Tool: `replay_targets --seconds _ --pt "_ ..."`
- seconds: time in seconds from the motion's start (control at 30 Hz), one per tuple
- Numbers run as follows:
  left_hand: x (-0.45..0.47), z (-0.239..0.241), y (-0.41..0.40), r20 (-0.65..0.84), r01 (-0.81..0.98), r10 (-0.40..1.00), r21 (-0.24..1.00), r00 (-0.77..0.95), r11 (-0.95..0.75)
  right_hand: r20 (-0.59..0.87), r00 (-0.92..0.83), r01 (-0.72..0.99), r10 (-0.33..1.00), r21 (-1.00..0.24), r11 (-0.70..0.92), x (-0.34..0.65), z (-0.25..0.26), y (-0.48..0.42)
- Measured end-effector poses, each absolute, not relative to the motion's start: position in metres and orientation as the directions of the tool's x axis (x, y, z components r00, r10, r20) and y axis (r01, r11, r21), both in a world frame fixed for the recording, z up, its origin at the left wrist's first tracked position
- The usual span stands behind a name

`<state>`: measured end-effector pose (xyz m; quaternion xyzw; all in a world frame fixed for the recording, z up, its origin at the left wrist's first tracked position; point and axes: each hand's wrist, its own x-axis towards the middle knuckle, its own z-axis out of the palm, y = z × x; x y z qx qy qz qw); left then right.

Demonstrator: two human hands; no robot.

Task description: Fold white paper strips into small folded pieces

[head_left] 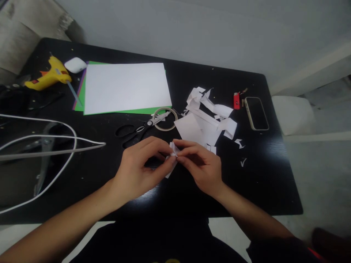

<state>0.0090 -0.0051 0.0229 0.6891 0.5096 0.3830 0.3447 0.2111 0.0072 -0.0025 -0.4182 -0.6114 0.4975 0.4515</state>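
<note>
A small folded piece of white paper (173, 149) is pinched between both hands above the near middle of the table. My left hand (144, 164) grips its left side between thumb and fingers. From the right, my right hand (202, 164) pinches it with thumb and fingertips. Part of the paper hangs below the fingertips; the rest is hidden by them. Just beyond my left hand lie black-handled scissors (148, 124), their blades over a roll of tape (176, 118). A heap of white paper scraps (203, 122) lies beyond my right hand.
White sheets (126, 87) lie on green paper (87, 107) at the back. A yellow glue gun (52, 75) and a white case (75, 65) are at left. White cables (55, 138) loop in from the left. A red lighter (236, 101) and phone (256, 113) lie right.
</note>
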Motion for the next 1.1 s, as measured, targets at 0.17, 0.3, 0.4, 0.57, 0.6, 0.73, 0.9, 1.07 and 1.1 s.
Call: replay_targets --seconds 0.17,0.3,0.4,0.57,0.6,0.73,0.9,1.07,1.1 --pt "0.0084 0.0236 -0.0035 0.167 0.416 0.969 0.88 0.182 -0.23 0.119 -0.236 0.063 0.964 -0.988 0.138 0.2109 -0.0021 0.0086" --pt "0.0092 0.0246 -0.0027 0.164 0.407 0.971 0.886 0.175 -0.223 0.124 -0.235 0.069 0.964 -0.987 0.143 0.2105 -0.0017 0.0089" --pt "0.0094 0.0254 -0.0026 0.167 0.417 0.97 0.88 0.175 -0.226 0.141 -0.232 0.081 0.962 -0.983 0.164 0.2107 -0.0024 0.0083" --pt "0.0095 0.0257 -0.0026 0.183 0.433 0.967 0.868 0.176 -0.243 0.165 -0.239 0.089 0.957 -0.978 0.191 0.2113 -0.0045 0.007" --pt "0.0096 0.0256 -0.0026 0.189 0.436 0.966 0.865 0.177 -0.249 0.169 -0.239 0.096 0.956 -0.976 0.197 0.2114 -0.0048 0.0069" --pt "0.0101 0.0252 -0.0035 0.204 0.438 0.963 0.86 0.175 -0.262 0.182 -0.232 0.127 0.956 -0.968 0.215 0.2111 -0.0049 0.0062" --pt "0.0104 0.0246 -0.0046 0.216 0.43 0.96 0.86 0.179 -0.274 0.179 -0.226 0.13 0.957 -0.969 0.212 0.2107 -0.0042 0.0059" --pt "0.0096 0.0217 -0.0035 0.276 0.415 0.944 0.849 0.181 -0.327 0.137 -0.234 0.08 0.962 -0.984 0.16 0.211 -0.0032 0.0067" --pt "0.0095 0.0207 -0.0031 0.304 0.409 0.935 0.842 0.182 -0.353 0.121 -0.235 0.071 0.964 -0.987 0.141 0.211 -0.003 0.0069"
